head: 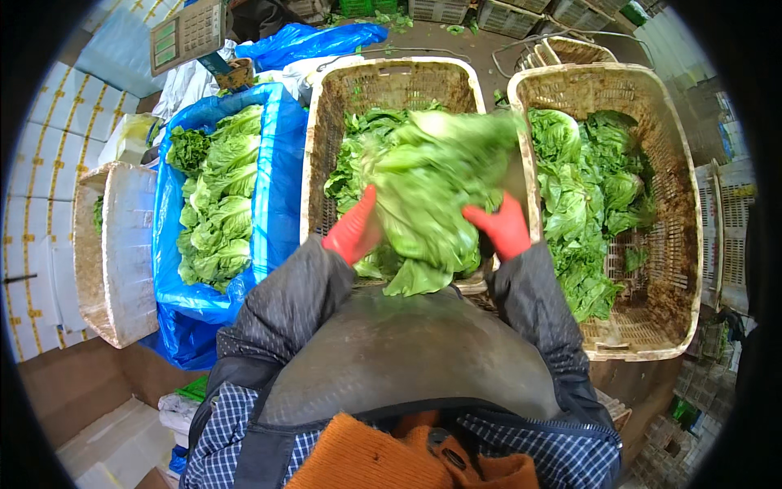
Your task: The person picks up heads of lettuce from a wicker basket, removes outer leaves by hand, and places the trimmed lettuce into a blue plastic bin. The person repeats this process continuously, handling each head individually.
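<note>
Leafy green lettuce heads (434,189), blurred by motion, are held up over the middle plastic crate (310,147), which has more lettuce in it. My left hand (355,227), in a red glove, is against their lower left side; my right hand (504,227), gloved alike, supports them on the right. The lettuce hides some of the fingers. At the left, a container lined with blue plastic (264,202) holds a column of lettuce heads (223,202). The right-hand crate (687,244) has lettuce (571,202) mostly along its left and upper parts.
A white foam box (128,244) stands tilted left of the blue-lined container. Beyond the containers are a scale's display (188,36), a blue plastic sheet (317,44) and a wire frame. Nested crates (574,50) stand behind the right-hand crate; loose leaves lie on the floor.
</note>
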A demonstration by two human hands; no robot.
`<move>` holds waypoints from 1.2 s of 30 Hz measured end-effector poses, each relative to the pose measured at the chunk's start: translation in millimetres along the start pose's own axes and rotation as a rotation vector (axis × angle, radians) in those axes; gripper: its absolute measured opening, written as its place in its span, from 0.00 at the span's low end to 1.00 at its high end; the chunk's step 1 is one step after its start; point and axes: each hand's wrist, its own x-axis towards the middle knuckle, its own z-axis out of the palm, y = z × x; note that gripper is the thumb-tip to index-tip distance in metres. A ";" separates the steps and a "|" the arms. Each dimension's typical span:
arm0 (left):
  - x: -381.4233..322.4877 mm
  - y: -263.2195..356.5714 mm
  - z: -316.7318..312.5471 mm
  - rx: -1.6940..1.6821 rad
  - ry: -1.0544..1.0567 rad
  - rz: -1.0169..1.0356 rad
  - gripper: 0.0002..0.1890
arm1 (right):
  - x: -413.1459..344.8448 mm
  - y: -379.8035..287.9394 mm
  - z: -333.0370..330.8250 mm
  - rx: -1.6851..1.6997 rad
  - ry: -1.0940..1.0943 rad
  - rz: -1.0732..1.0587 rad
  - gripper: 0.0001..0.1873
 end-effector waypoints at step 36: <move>0.9 65.0 80.9 0.574 -0.096 0.568 0.35 | -40.8 -29.7 -34.7 -0.096 0.257 -0.355 0.23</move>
